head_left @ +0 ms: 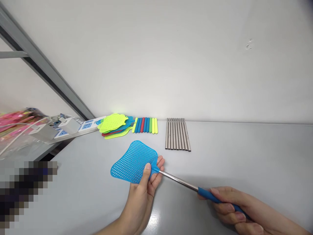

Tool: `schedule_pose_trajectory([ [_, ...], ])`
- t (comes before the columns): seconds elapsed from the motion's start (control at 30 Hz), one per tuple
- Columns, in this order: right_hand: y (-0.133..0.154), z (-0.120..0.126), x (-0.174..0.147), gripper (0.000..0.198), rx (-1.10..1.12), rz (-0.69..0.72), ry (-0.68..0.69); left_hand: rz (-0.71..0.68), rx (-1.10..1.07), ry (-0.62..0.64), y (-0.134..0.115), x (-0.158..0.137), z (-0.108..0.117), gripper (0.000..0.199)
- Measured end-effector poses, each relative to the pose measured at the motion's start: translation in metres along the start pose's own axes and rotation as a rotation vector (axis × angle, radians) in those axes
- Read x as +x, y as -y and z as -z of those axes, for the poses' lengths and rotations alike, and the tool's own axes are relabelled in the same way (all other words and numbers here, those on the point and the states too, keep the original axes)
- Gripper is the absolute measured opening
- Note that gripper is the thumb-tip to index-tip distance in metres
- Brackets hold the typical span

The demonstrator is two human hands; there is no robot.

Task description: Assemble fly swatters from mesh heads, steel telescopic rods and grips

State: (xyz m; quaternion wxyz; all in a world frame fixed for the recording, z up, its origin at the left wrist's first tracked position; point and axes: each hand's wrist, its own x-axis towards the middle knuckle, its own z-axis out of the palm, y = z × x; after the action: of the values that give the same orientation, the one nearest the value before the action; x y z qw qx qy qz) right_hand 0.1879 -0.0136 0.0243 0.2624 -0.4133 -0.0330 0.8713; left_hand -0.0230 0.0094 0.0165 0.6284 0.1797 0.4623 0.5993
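A blue fly swatter with a perforated leaf-shaped head (135,160) is held above the grey table. My left hand (144,192) is closed on the base of that head, thumb on top and fingers underneath. From the head a thin metal rod (179,180) runs down to the right into a blue handle grip (210,195). Around this grip the fingers of my right hand (234,207) are wrapped, hiding part of it. Head, rod and grip are joined in one line.
Near the wall lie a pile of yellow, blue and red swatter heads (113,123), a row of coloured grips (145,125) and a row of metal rods (177,134). At left, a power strip (89,125) holds white chargers (69,125), beside plastic-bagged items (19,127).
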Motion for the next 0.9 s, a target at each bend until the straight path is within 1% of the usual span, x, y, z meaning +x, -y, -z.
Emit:
schedule_pose_trajectory([
  [0.1, -0.001, 0.001, 0.0, 0.013, 0.038, -0.053, 0.043, 0.023, -0.007, 0.042, 0.001, -0.003, 0.0, 0.033],
  [0.2, -0.001, -0.001, -0.001, 0.013, 0.052, -0.034, 0.049, 0.02, -0.012, 0.045, 0.001, -0.004, -0.001, 0.035],
  [0.33, 0.0, -0.001, -0.001, 0.018, -0.053, 0.0, 0.031, 0.046, 0.005, 0.034, 0.0, -0.003, -0.003, 0.039],
  [0.43, 0.003, 0.003, -0.001, 0.023, -0.274, 0.09, 0.028, 0.104, -0.002, 0.102, -0.002, -0.004, -0.002, 0.039],
  [0.53, 0.011, 0.01, 0.002, 0.025, -0.614, 0.239, 0.016, 0.151, -0.001, 0.164, -0.003, -0.004, 0.0, 0.039],
  [0.6, 0.016, 0.015, 0.004, 0.026, -0.856, 0.333, -0.037, 0.161, 0.007, 0.16, -0.003, -0.003, 0.002, 0.038],
  [0.67, 0.021, 0.017, 0.005, 0.029, -1.048, 0.38, -0.111, 0.162, 0.018, 0.135, -0.003, 0.0, 0.004, 0.037],
  [0.73, 0.023, 0.015, 0.003, 0.031, -1.147, 0.402, -0.166, 0.163, 0.023, 0.112, -0.003, 0.002, 0.005, 0.036],
  [0.8, 0.024, 0.01, -0.001, 0.033, -1.169, 0.418, -0.185, 0.179, 0.016, 0.11, -0.002, 0.004, 0.005, 0.034],
  [0.9, 0.024, 0.0, -0.007, 0.033, -1.166, 0.424, -0.202, 0.249, -0.024, 0.169, 0.0, 0.001, 0.005, 0.032],
])
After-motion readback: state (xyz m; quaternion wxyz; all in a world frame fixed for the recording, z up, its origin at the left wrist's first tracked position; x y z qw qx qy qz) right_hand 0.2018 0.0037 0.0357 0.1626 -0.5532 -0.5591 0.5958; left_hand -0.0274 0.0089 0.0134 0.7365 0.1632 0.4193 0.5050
